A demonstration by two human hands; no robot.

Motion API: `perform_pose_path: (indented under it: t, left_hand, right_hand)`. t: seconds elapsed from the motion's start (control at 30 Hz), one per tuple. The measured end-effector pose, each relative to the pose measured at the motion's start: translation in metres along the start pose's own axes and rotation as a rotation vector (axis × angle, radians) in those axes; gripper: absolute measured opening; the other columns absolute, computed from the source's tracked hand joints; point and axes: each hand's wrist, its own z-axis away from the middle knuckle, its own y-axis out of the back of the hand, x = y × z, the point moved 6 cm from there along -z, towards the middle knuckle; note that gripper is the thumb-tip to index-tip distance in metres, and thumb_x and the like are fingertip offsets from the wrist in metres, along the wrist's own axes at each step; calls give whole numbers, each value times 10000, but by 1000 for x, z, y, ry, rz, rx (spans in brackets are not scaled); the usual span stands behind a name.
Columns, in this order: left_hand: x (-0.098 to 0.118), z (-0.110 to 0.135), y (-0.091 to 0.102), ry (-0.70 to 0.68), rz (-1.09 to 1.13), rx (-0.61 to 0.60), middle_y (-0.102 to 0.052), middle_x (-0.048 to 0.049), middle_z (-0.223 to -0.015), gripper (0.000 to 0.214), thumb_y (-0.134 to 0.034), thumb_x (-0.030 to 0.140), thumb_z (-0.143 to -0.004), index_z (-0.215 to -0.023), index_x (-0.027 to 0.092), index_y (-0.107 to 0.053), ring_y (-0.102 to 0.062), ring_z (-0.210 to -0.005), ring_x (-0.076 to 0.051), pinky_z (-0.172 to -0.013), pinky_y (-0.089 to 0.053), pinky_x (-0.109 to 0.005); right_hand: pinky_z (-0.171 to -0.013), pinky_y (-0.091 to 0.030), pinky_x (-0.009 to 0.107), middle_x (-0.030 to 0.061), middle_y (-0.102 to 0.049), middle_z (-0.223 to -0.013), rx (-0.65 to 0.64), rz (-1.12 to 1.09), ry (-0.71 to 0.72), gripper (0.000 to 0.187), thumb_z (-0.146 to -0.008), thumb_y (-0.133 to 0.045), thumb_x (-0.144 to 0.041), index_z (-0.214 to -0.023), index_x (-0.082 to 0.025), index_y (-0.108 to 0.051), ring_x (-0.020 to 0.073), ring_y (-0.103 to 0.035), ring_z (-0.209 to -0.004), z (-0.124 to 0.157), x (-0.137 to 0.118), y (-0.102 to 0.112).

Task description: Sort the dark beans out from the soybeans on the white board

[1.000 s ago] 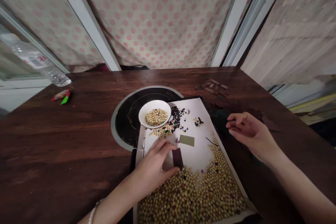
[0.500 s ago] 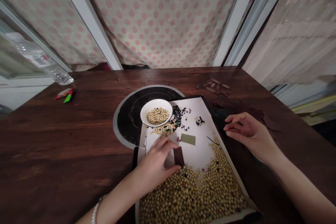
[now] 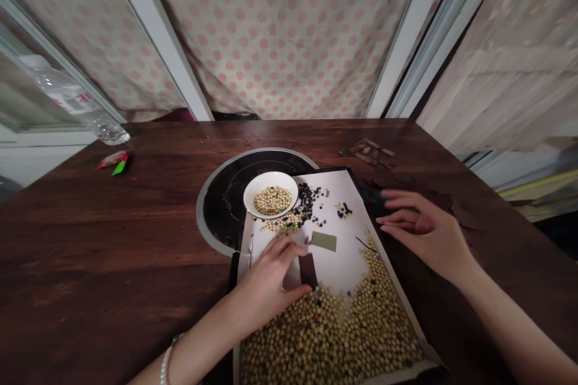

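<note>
Left of the tray sits a black round hotplate (image 3: 221, 216) on the surface (image 3: 103, 252). Your left hand (image 3: 266, 286) lies on the white-lined tray (image 3: 341, 271), its fingers (image 3: 282, 246) curled together; you cannot tell whether they pinch anything. A dark rectangular strip (image 3: 307, 271) lies just beside them, above the soybeans (image 3: 325, 337), with a white bowl (image 3: 271, 175) at the tray's far corner. Your right hand (image 3: 427, 231) hovers just past the tray's right edge, fingers (image 3: 397, 197) loosely spread.

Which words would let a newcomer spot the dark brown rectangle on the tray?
On the wooden table, find the white-lined tray of beans. Beside the left hand lies a dark brown rectangular piece, its lower end at the bean pile, darker than the olive-green rectangle nearby.
</note>
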Motion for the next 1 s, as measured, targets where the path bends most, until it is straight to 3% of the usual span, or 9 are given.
perform_pose_path:
  t: [0.03,0.1,0.2,0.3,0.5,0.77,1.0]
  left_hand:
    - [0,0,0,0,-1,-1,-536,-72,-1141,400,-738,171,-698,-1043,226,-544,-447,-1192,-311,-1002,-407,-540]
    - [0,0,0,-1,-4,-3,-540,-70,-1126,390,-737,165,-698,-1034,224,-548,-453,-1181,-308,-994,-414,-533]
    - [-1,0,0,-2,-8,-1,-542,-72,-1103,386,-736,147,-691,-1023,217,-553,-466,-1157,-305,-979,-427,-521]
    - [-2,1,-1,-18,-12,7,-537,-75,-1099,401,-742,155,-686,-1035,209,-552,-469,-1146,-304,-978,-427,-516]
    - [-1,3,-1,-25,-17,27,-532,-67,-1083,415,-764,177,-661,-1022,204,-562,-484,-1110,-297,-956,-446,-499]
    - [2,5,0,-26,-9,45,-543,-79,-1077,403,-771,195,-650,-1007,191,-583,-491,-1099,-312,-949,-446,-521]
    - [2,5,-1,-35,-38,35,-541,-89,-1076,393,-774,211,-656,-998,172,-584,-486,-1109,-316,-965,-438,-510]
  right_hand:
    - [-606,-513,282,49,-667,-919,-104,110,-8,108,-768,-685,-294,-809,-210,-630,185,-652,-731,0,-5,-10]
    - [-494,-418,251,-3,-608,-613,-347,330,26,165,-826,-622,-282,-686,-195,-615,136,-558,-527,0,-15,-36]
    - [-569,-393,251,5,-625,-705,-512,505,156,74,-835,-586,-185,-788,-188,-643,131,-543,-604,-5,-28,-69]
    - [-628,-396,251,31,-637,-832,-516,540,206,124,-787,-576,-81,-819,-176,-649,122,-530,-640,-20,-28,-94]
    - [-558,-370,246,40,-633,-714,-482,535,175,141,-704,-571,-48,-683,-167,-642,136,-529,-591,-39,-10,-124]
    - [-582,-378,256,34,-642,-690,-466,583,189,207,-652,-531,2,-707,-160,-648,137,-532,-593,-38,-4,-131]
    - [-557,-301,255,31,-571,-739,-458,718,212,231,-630,-487,22,-748,-167,-547,143,-490,-627,-31,-1,-133]
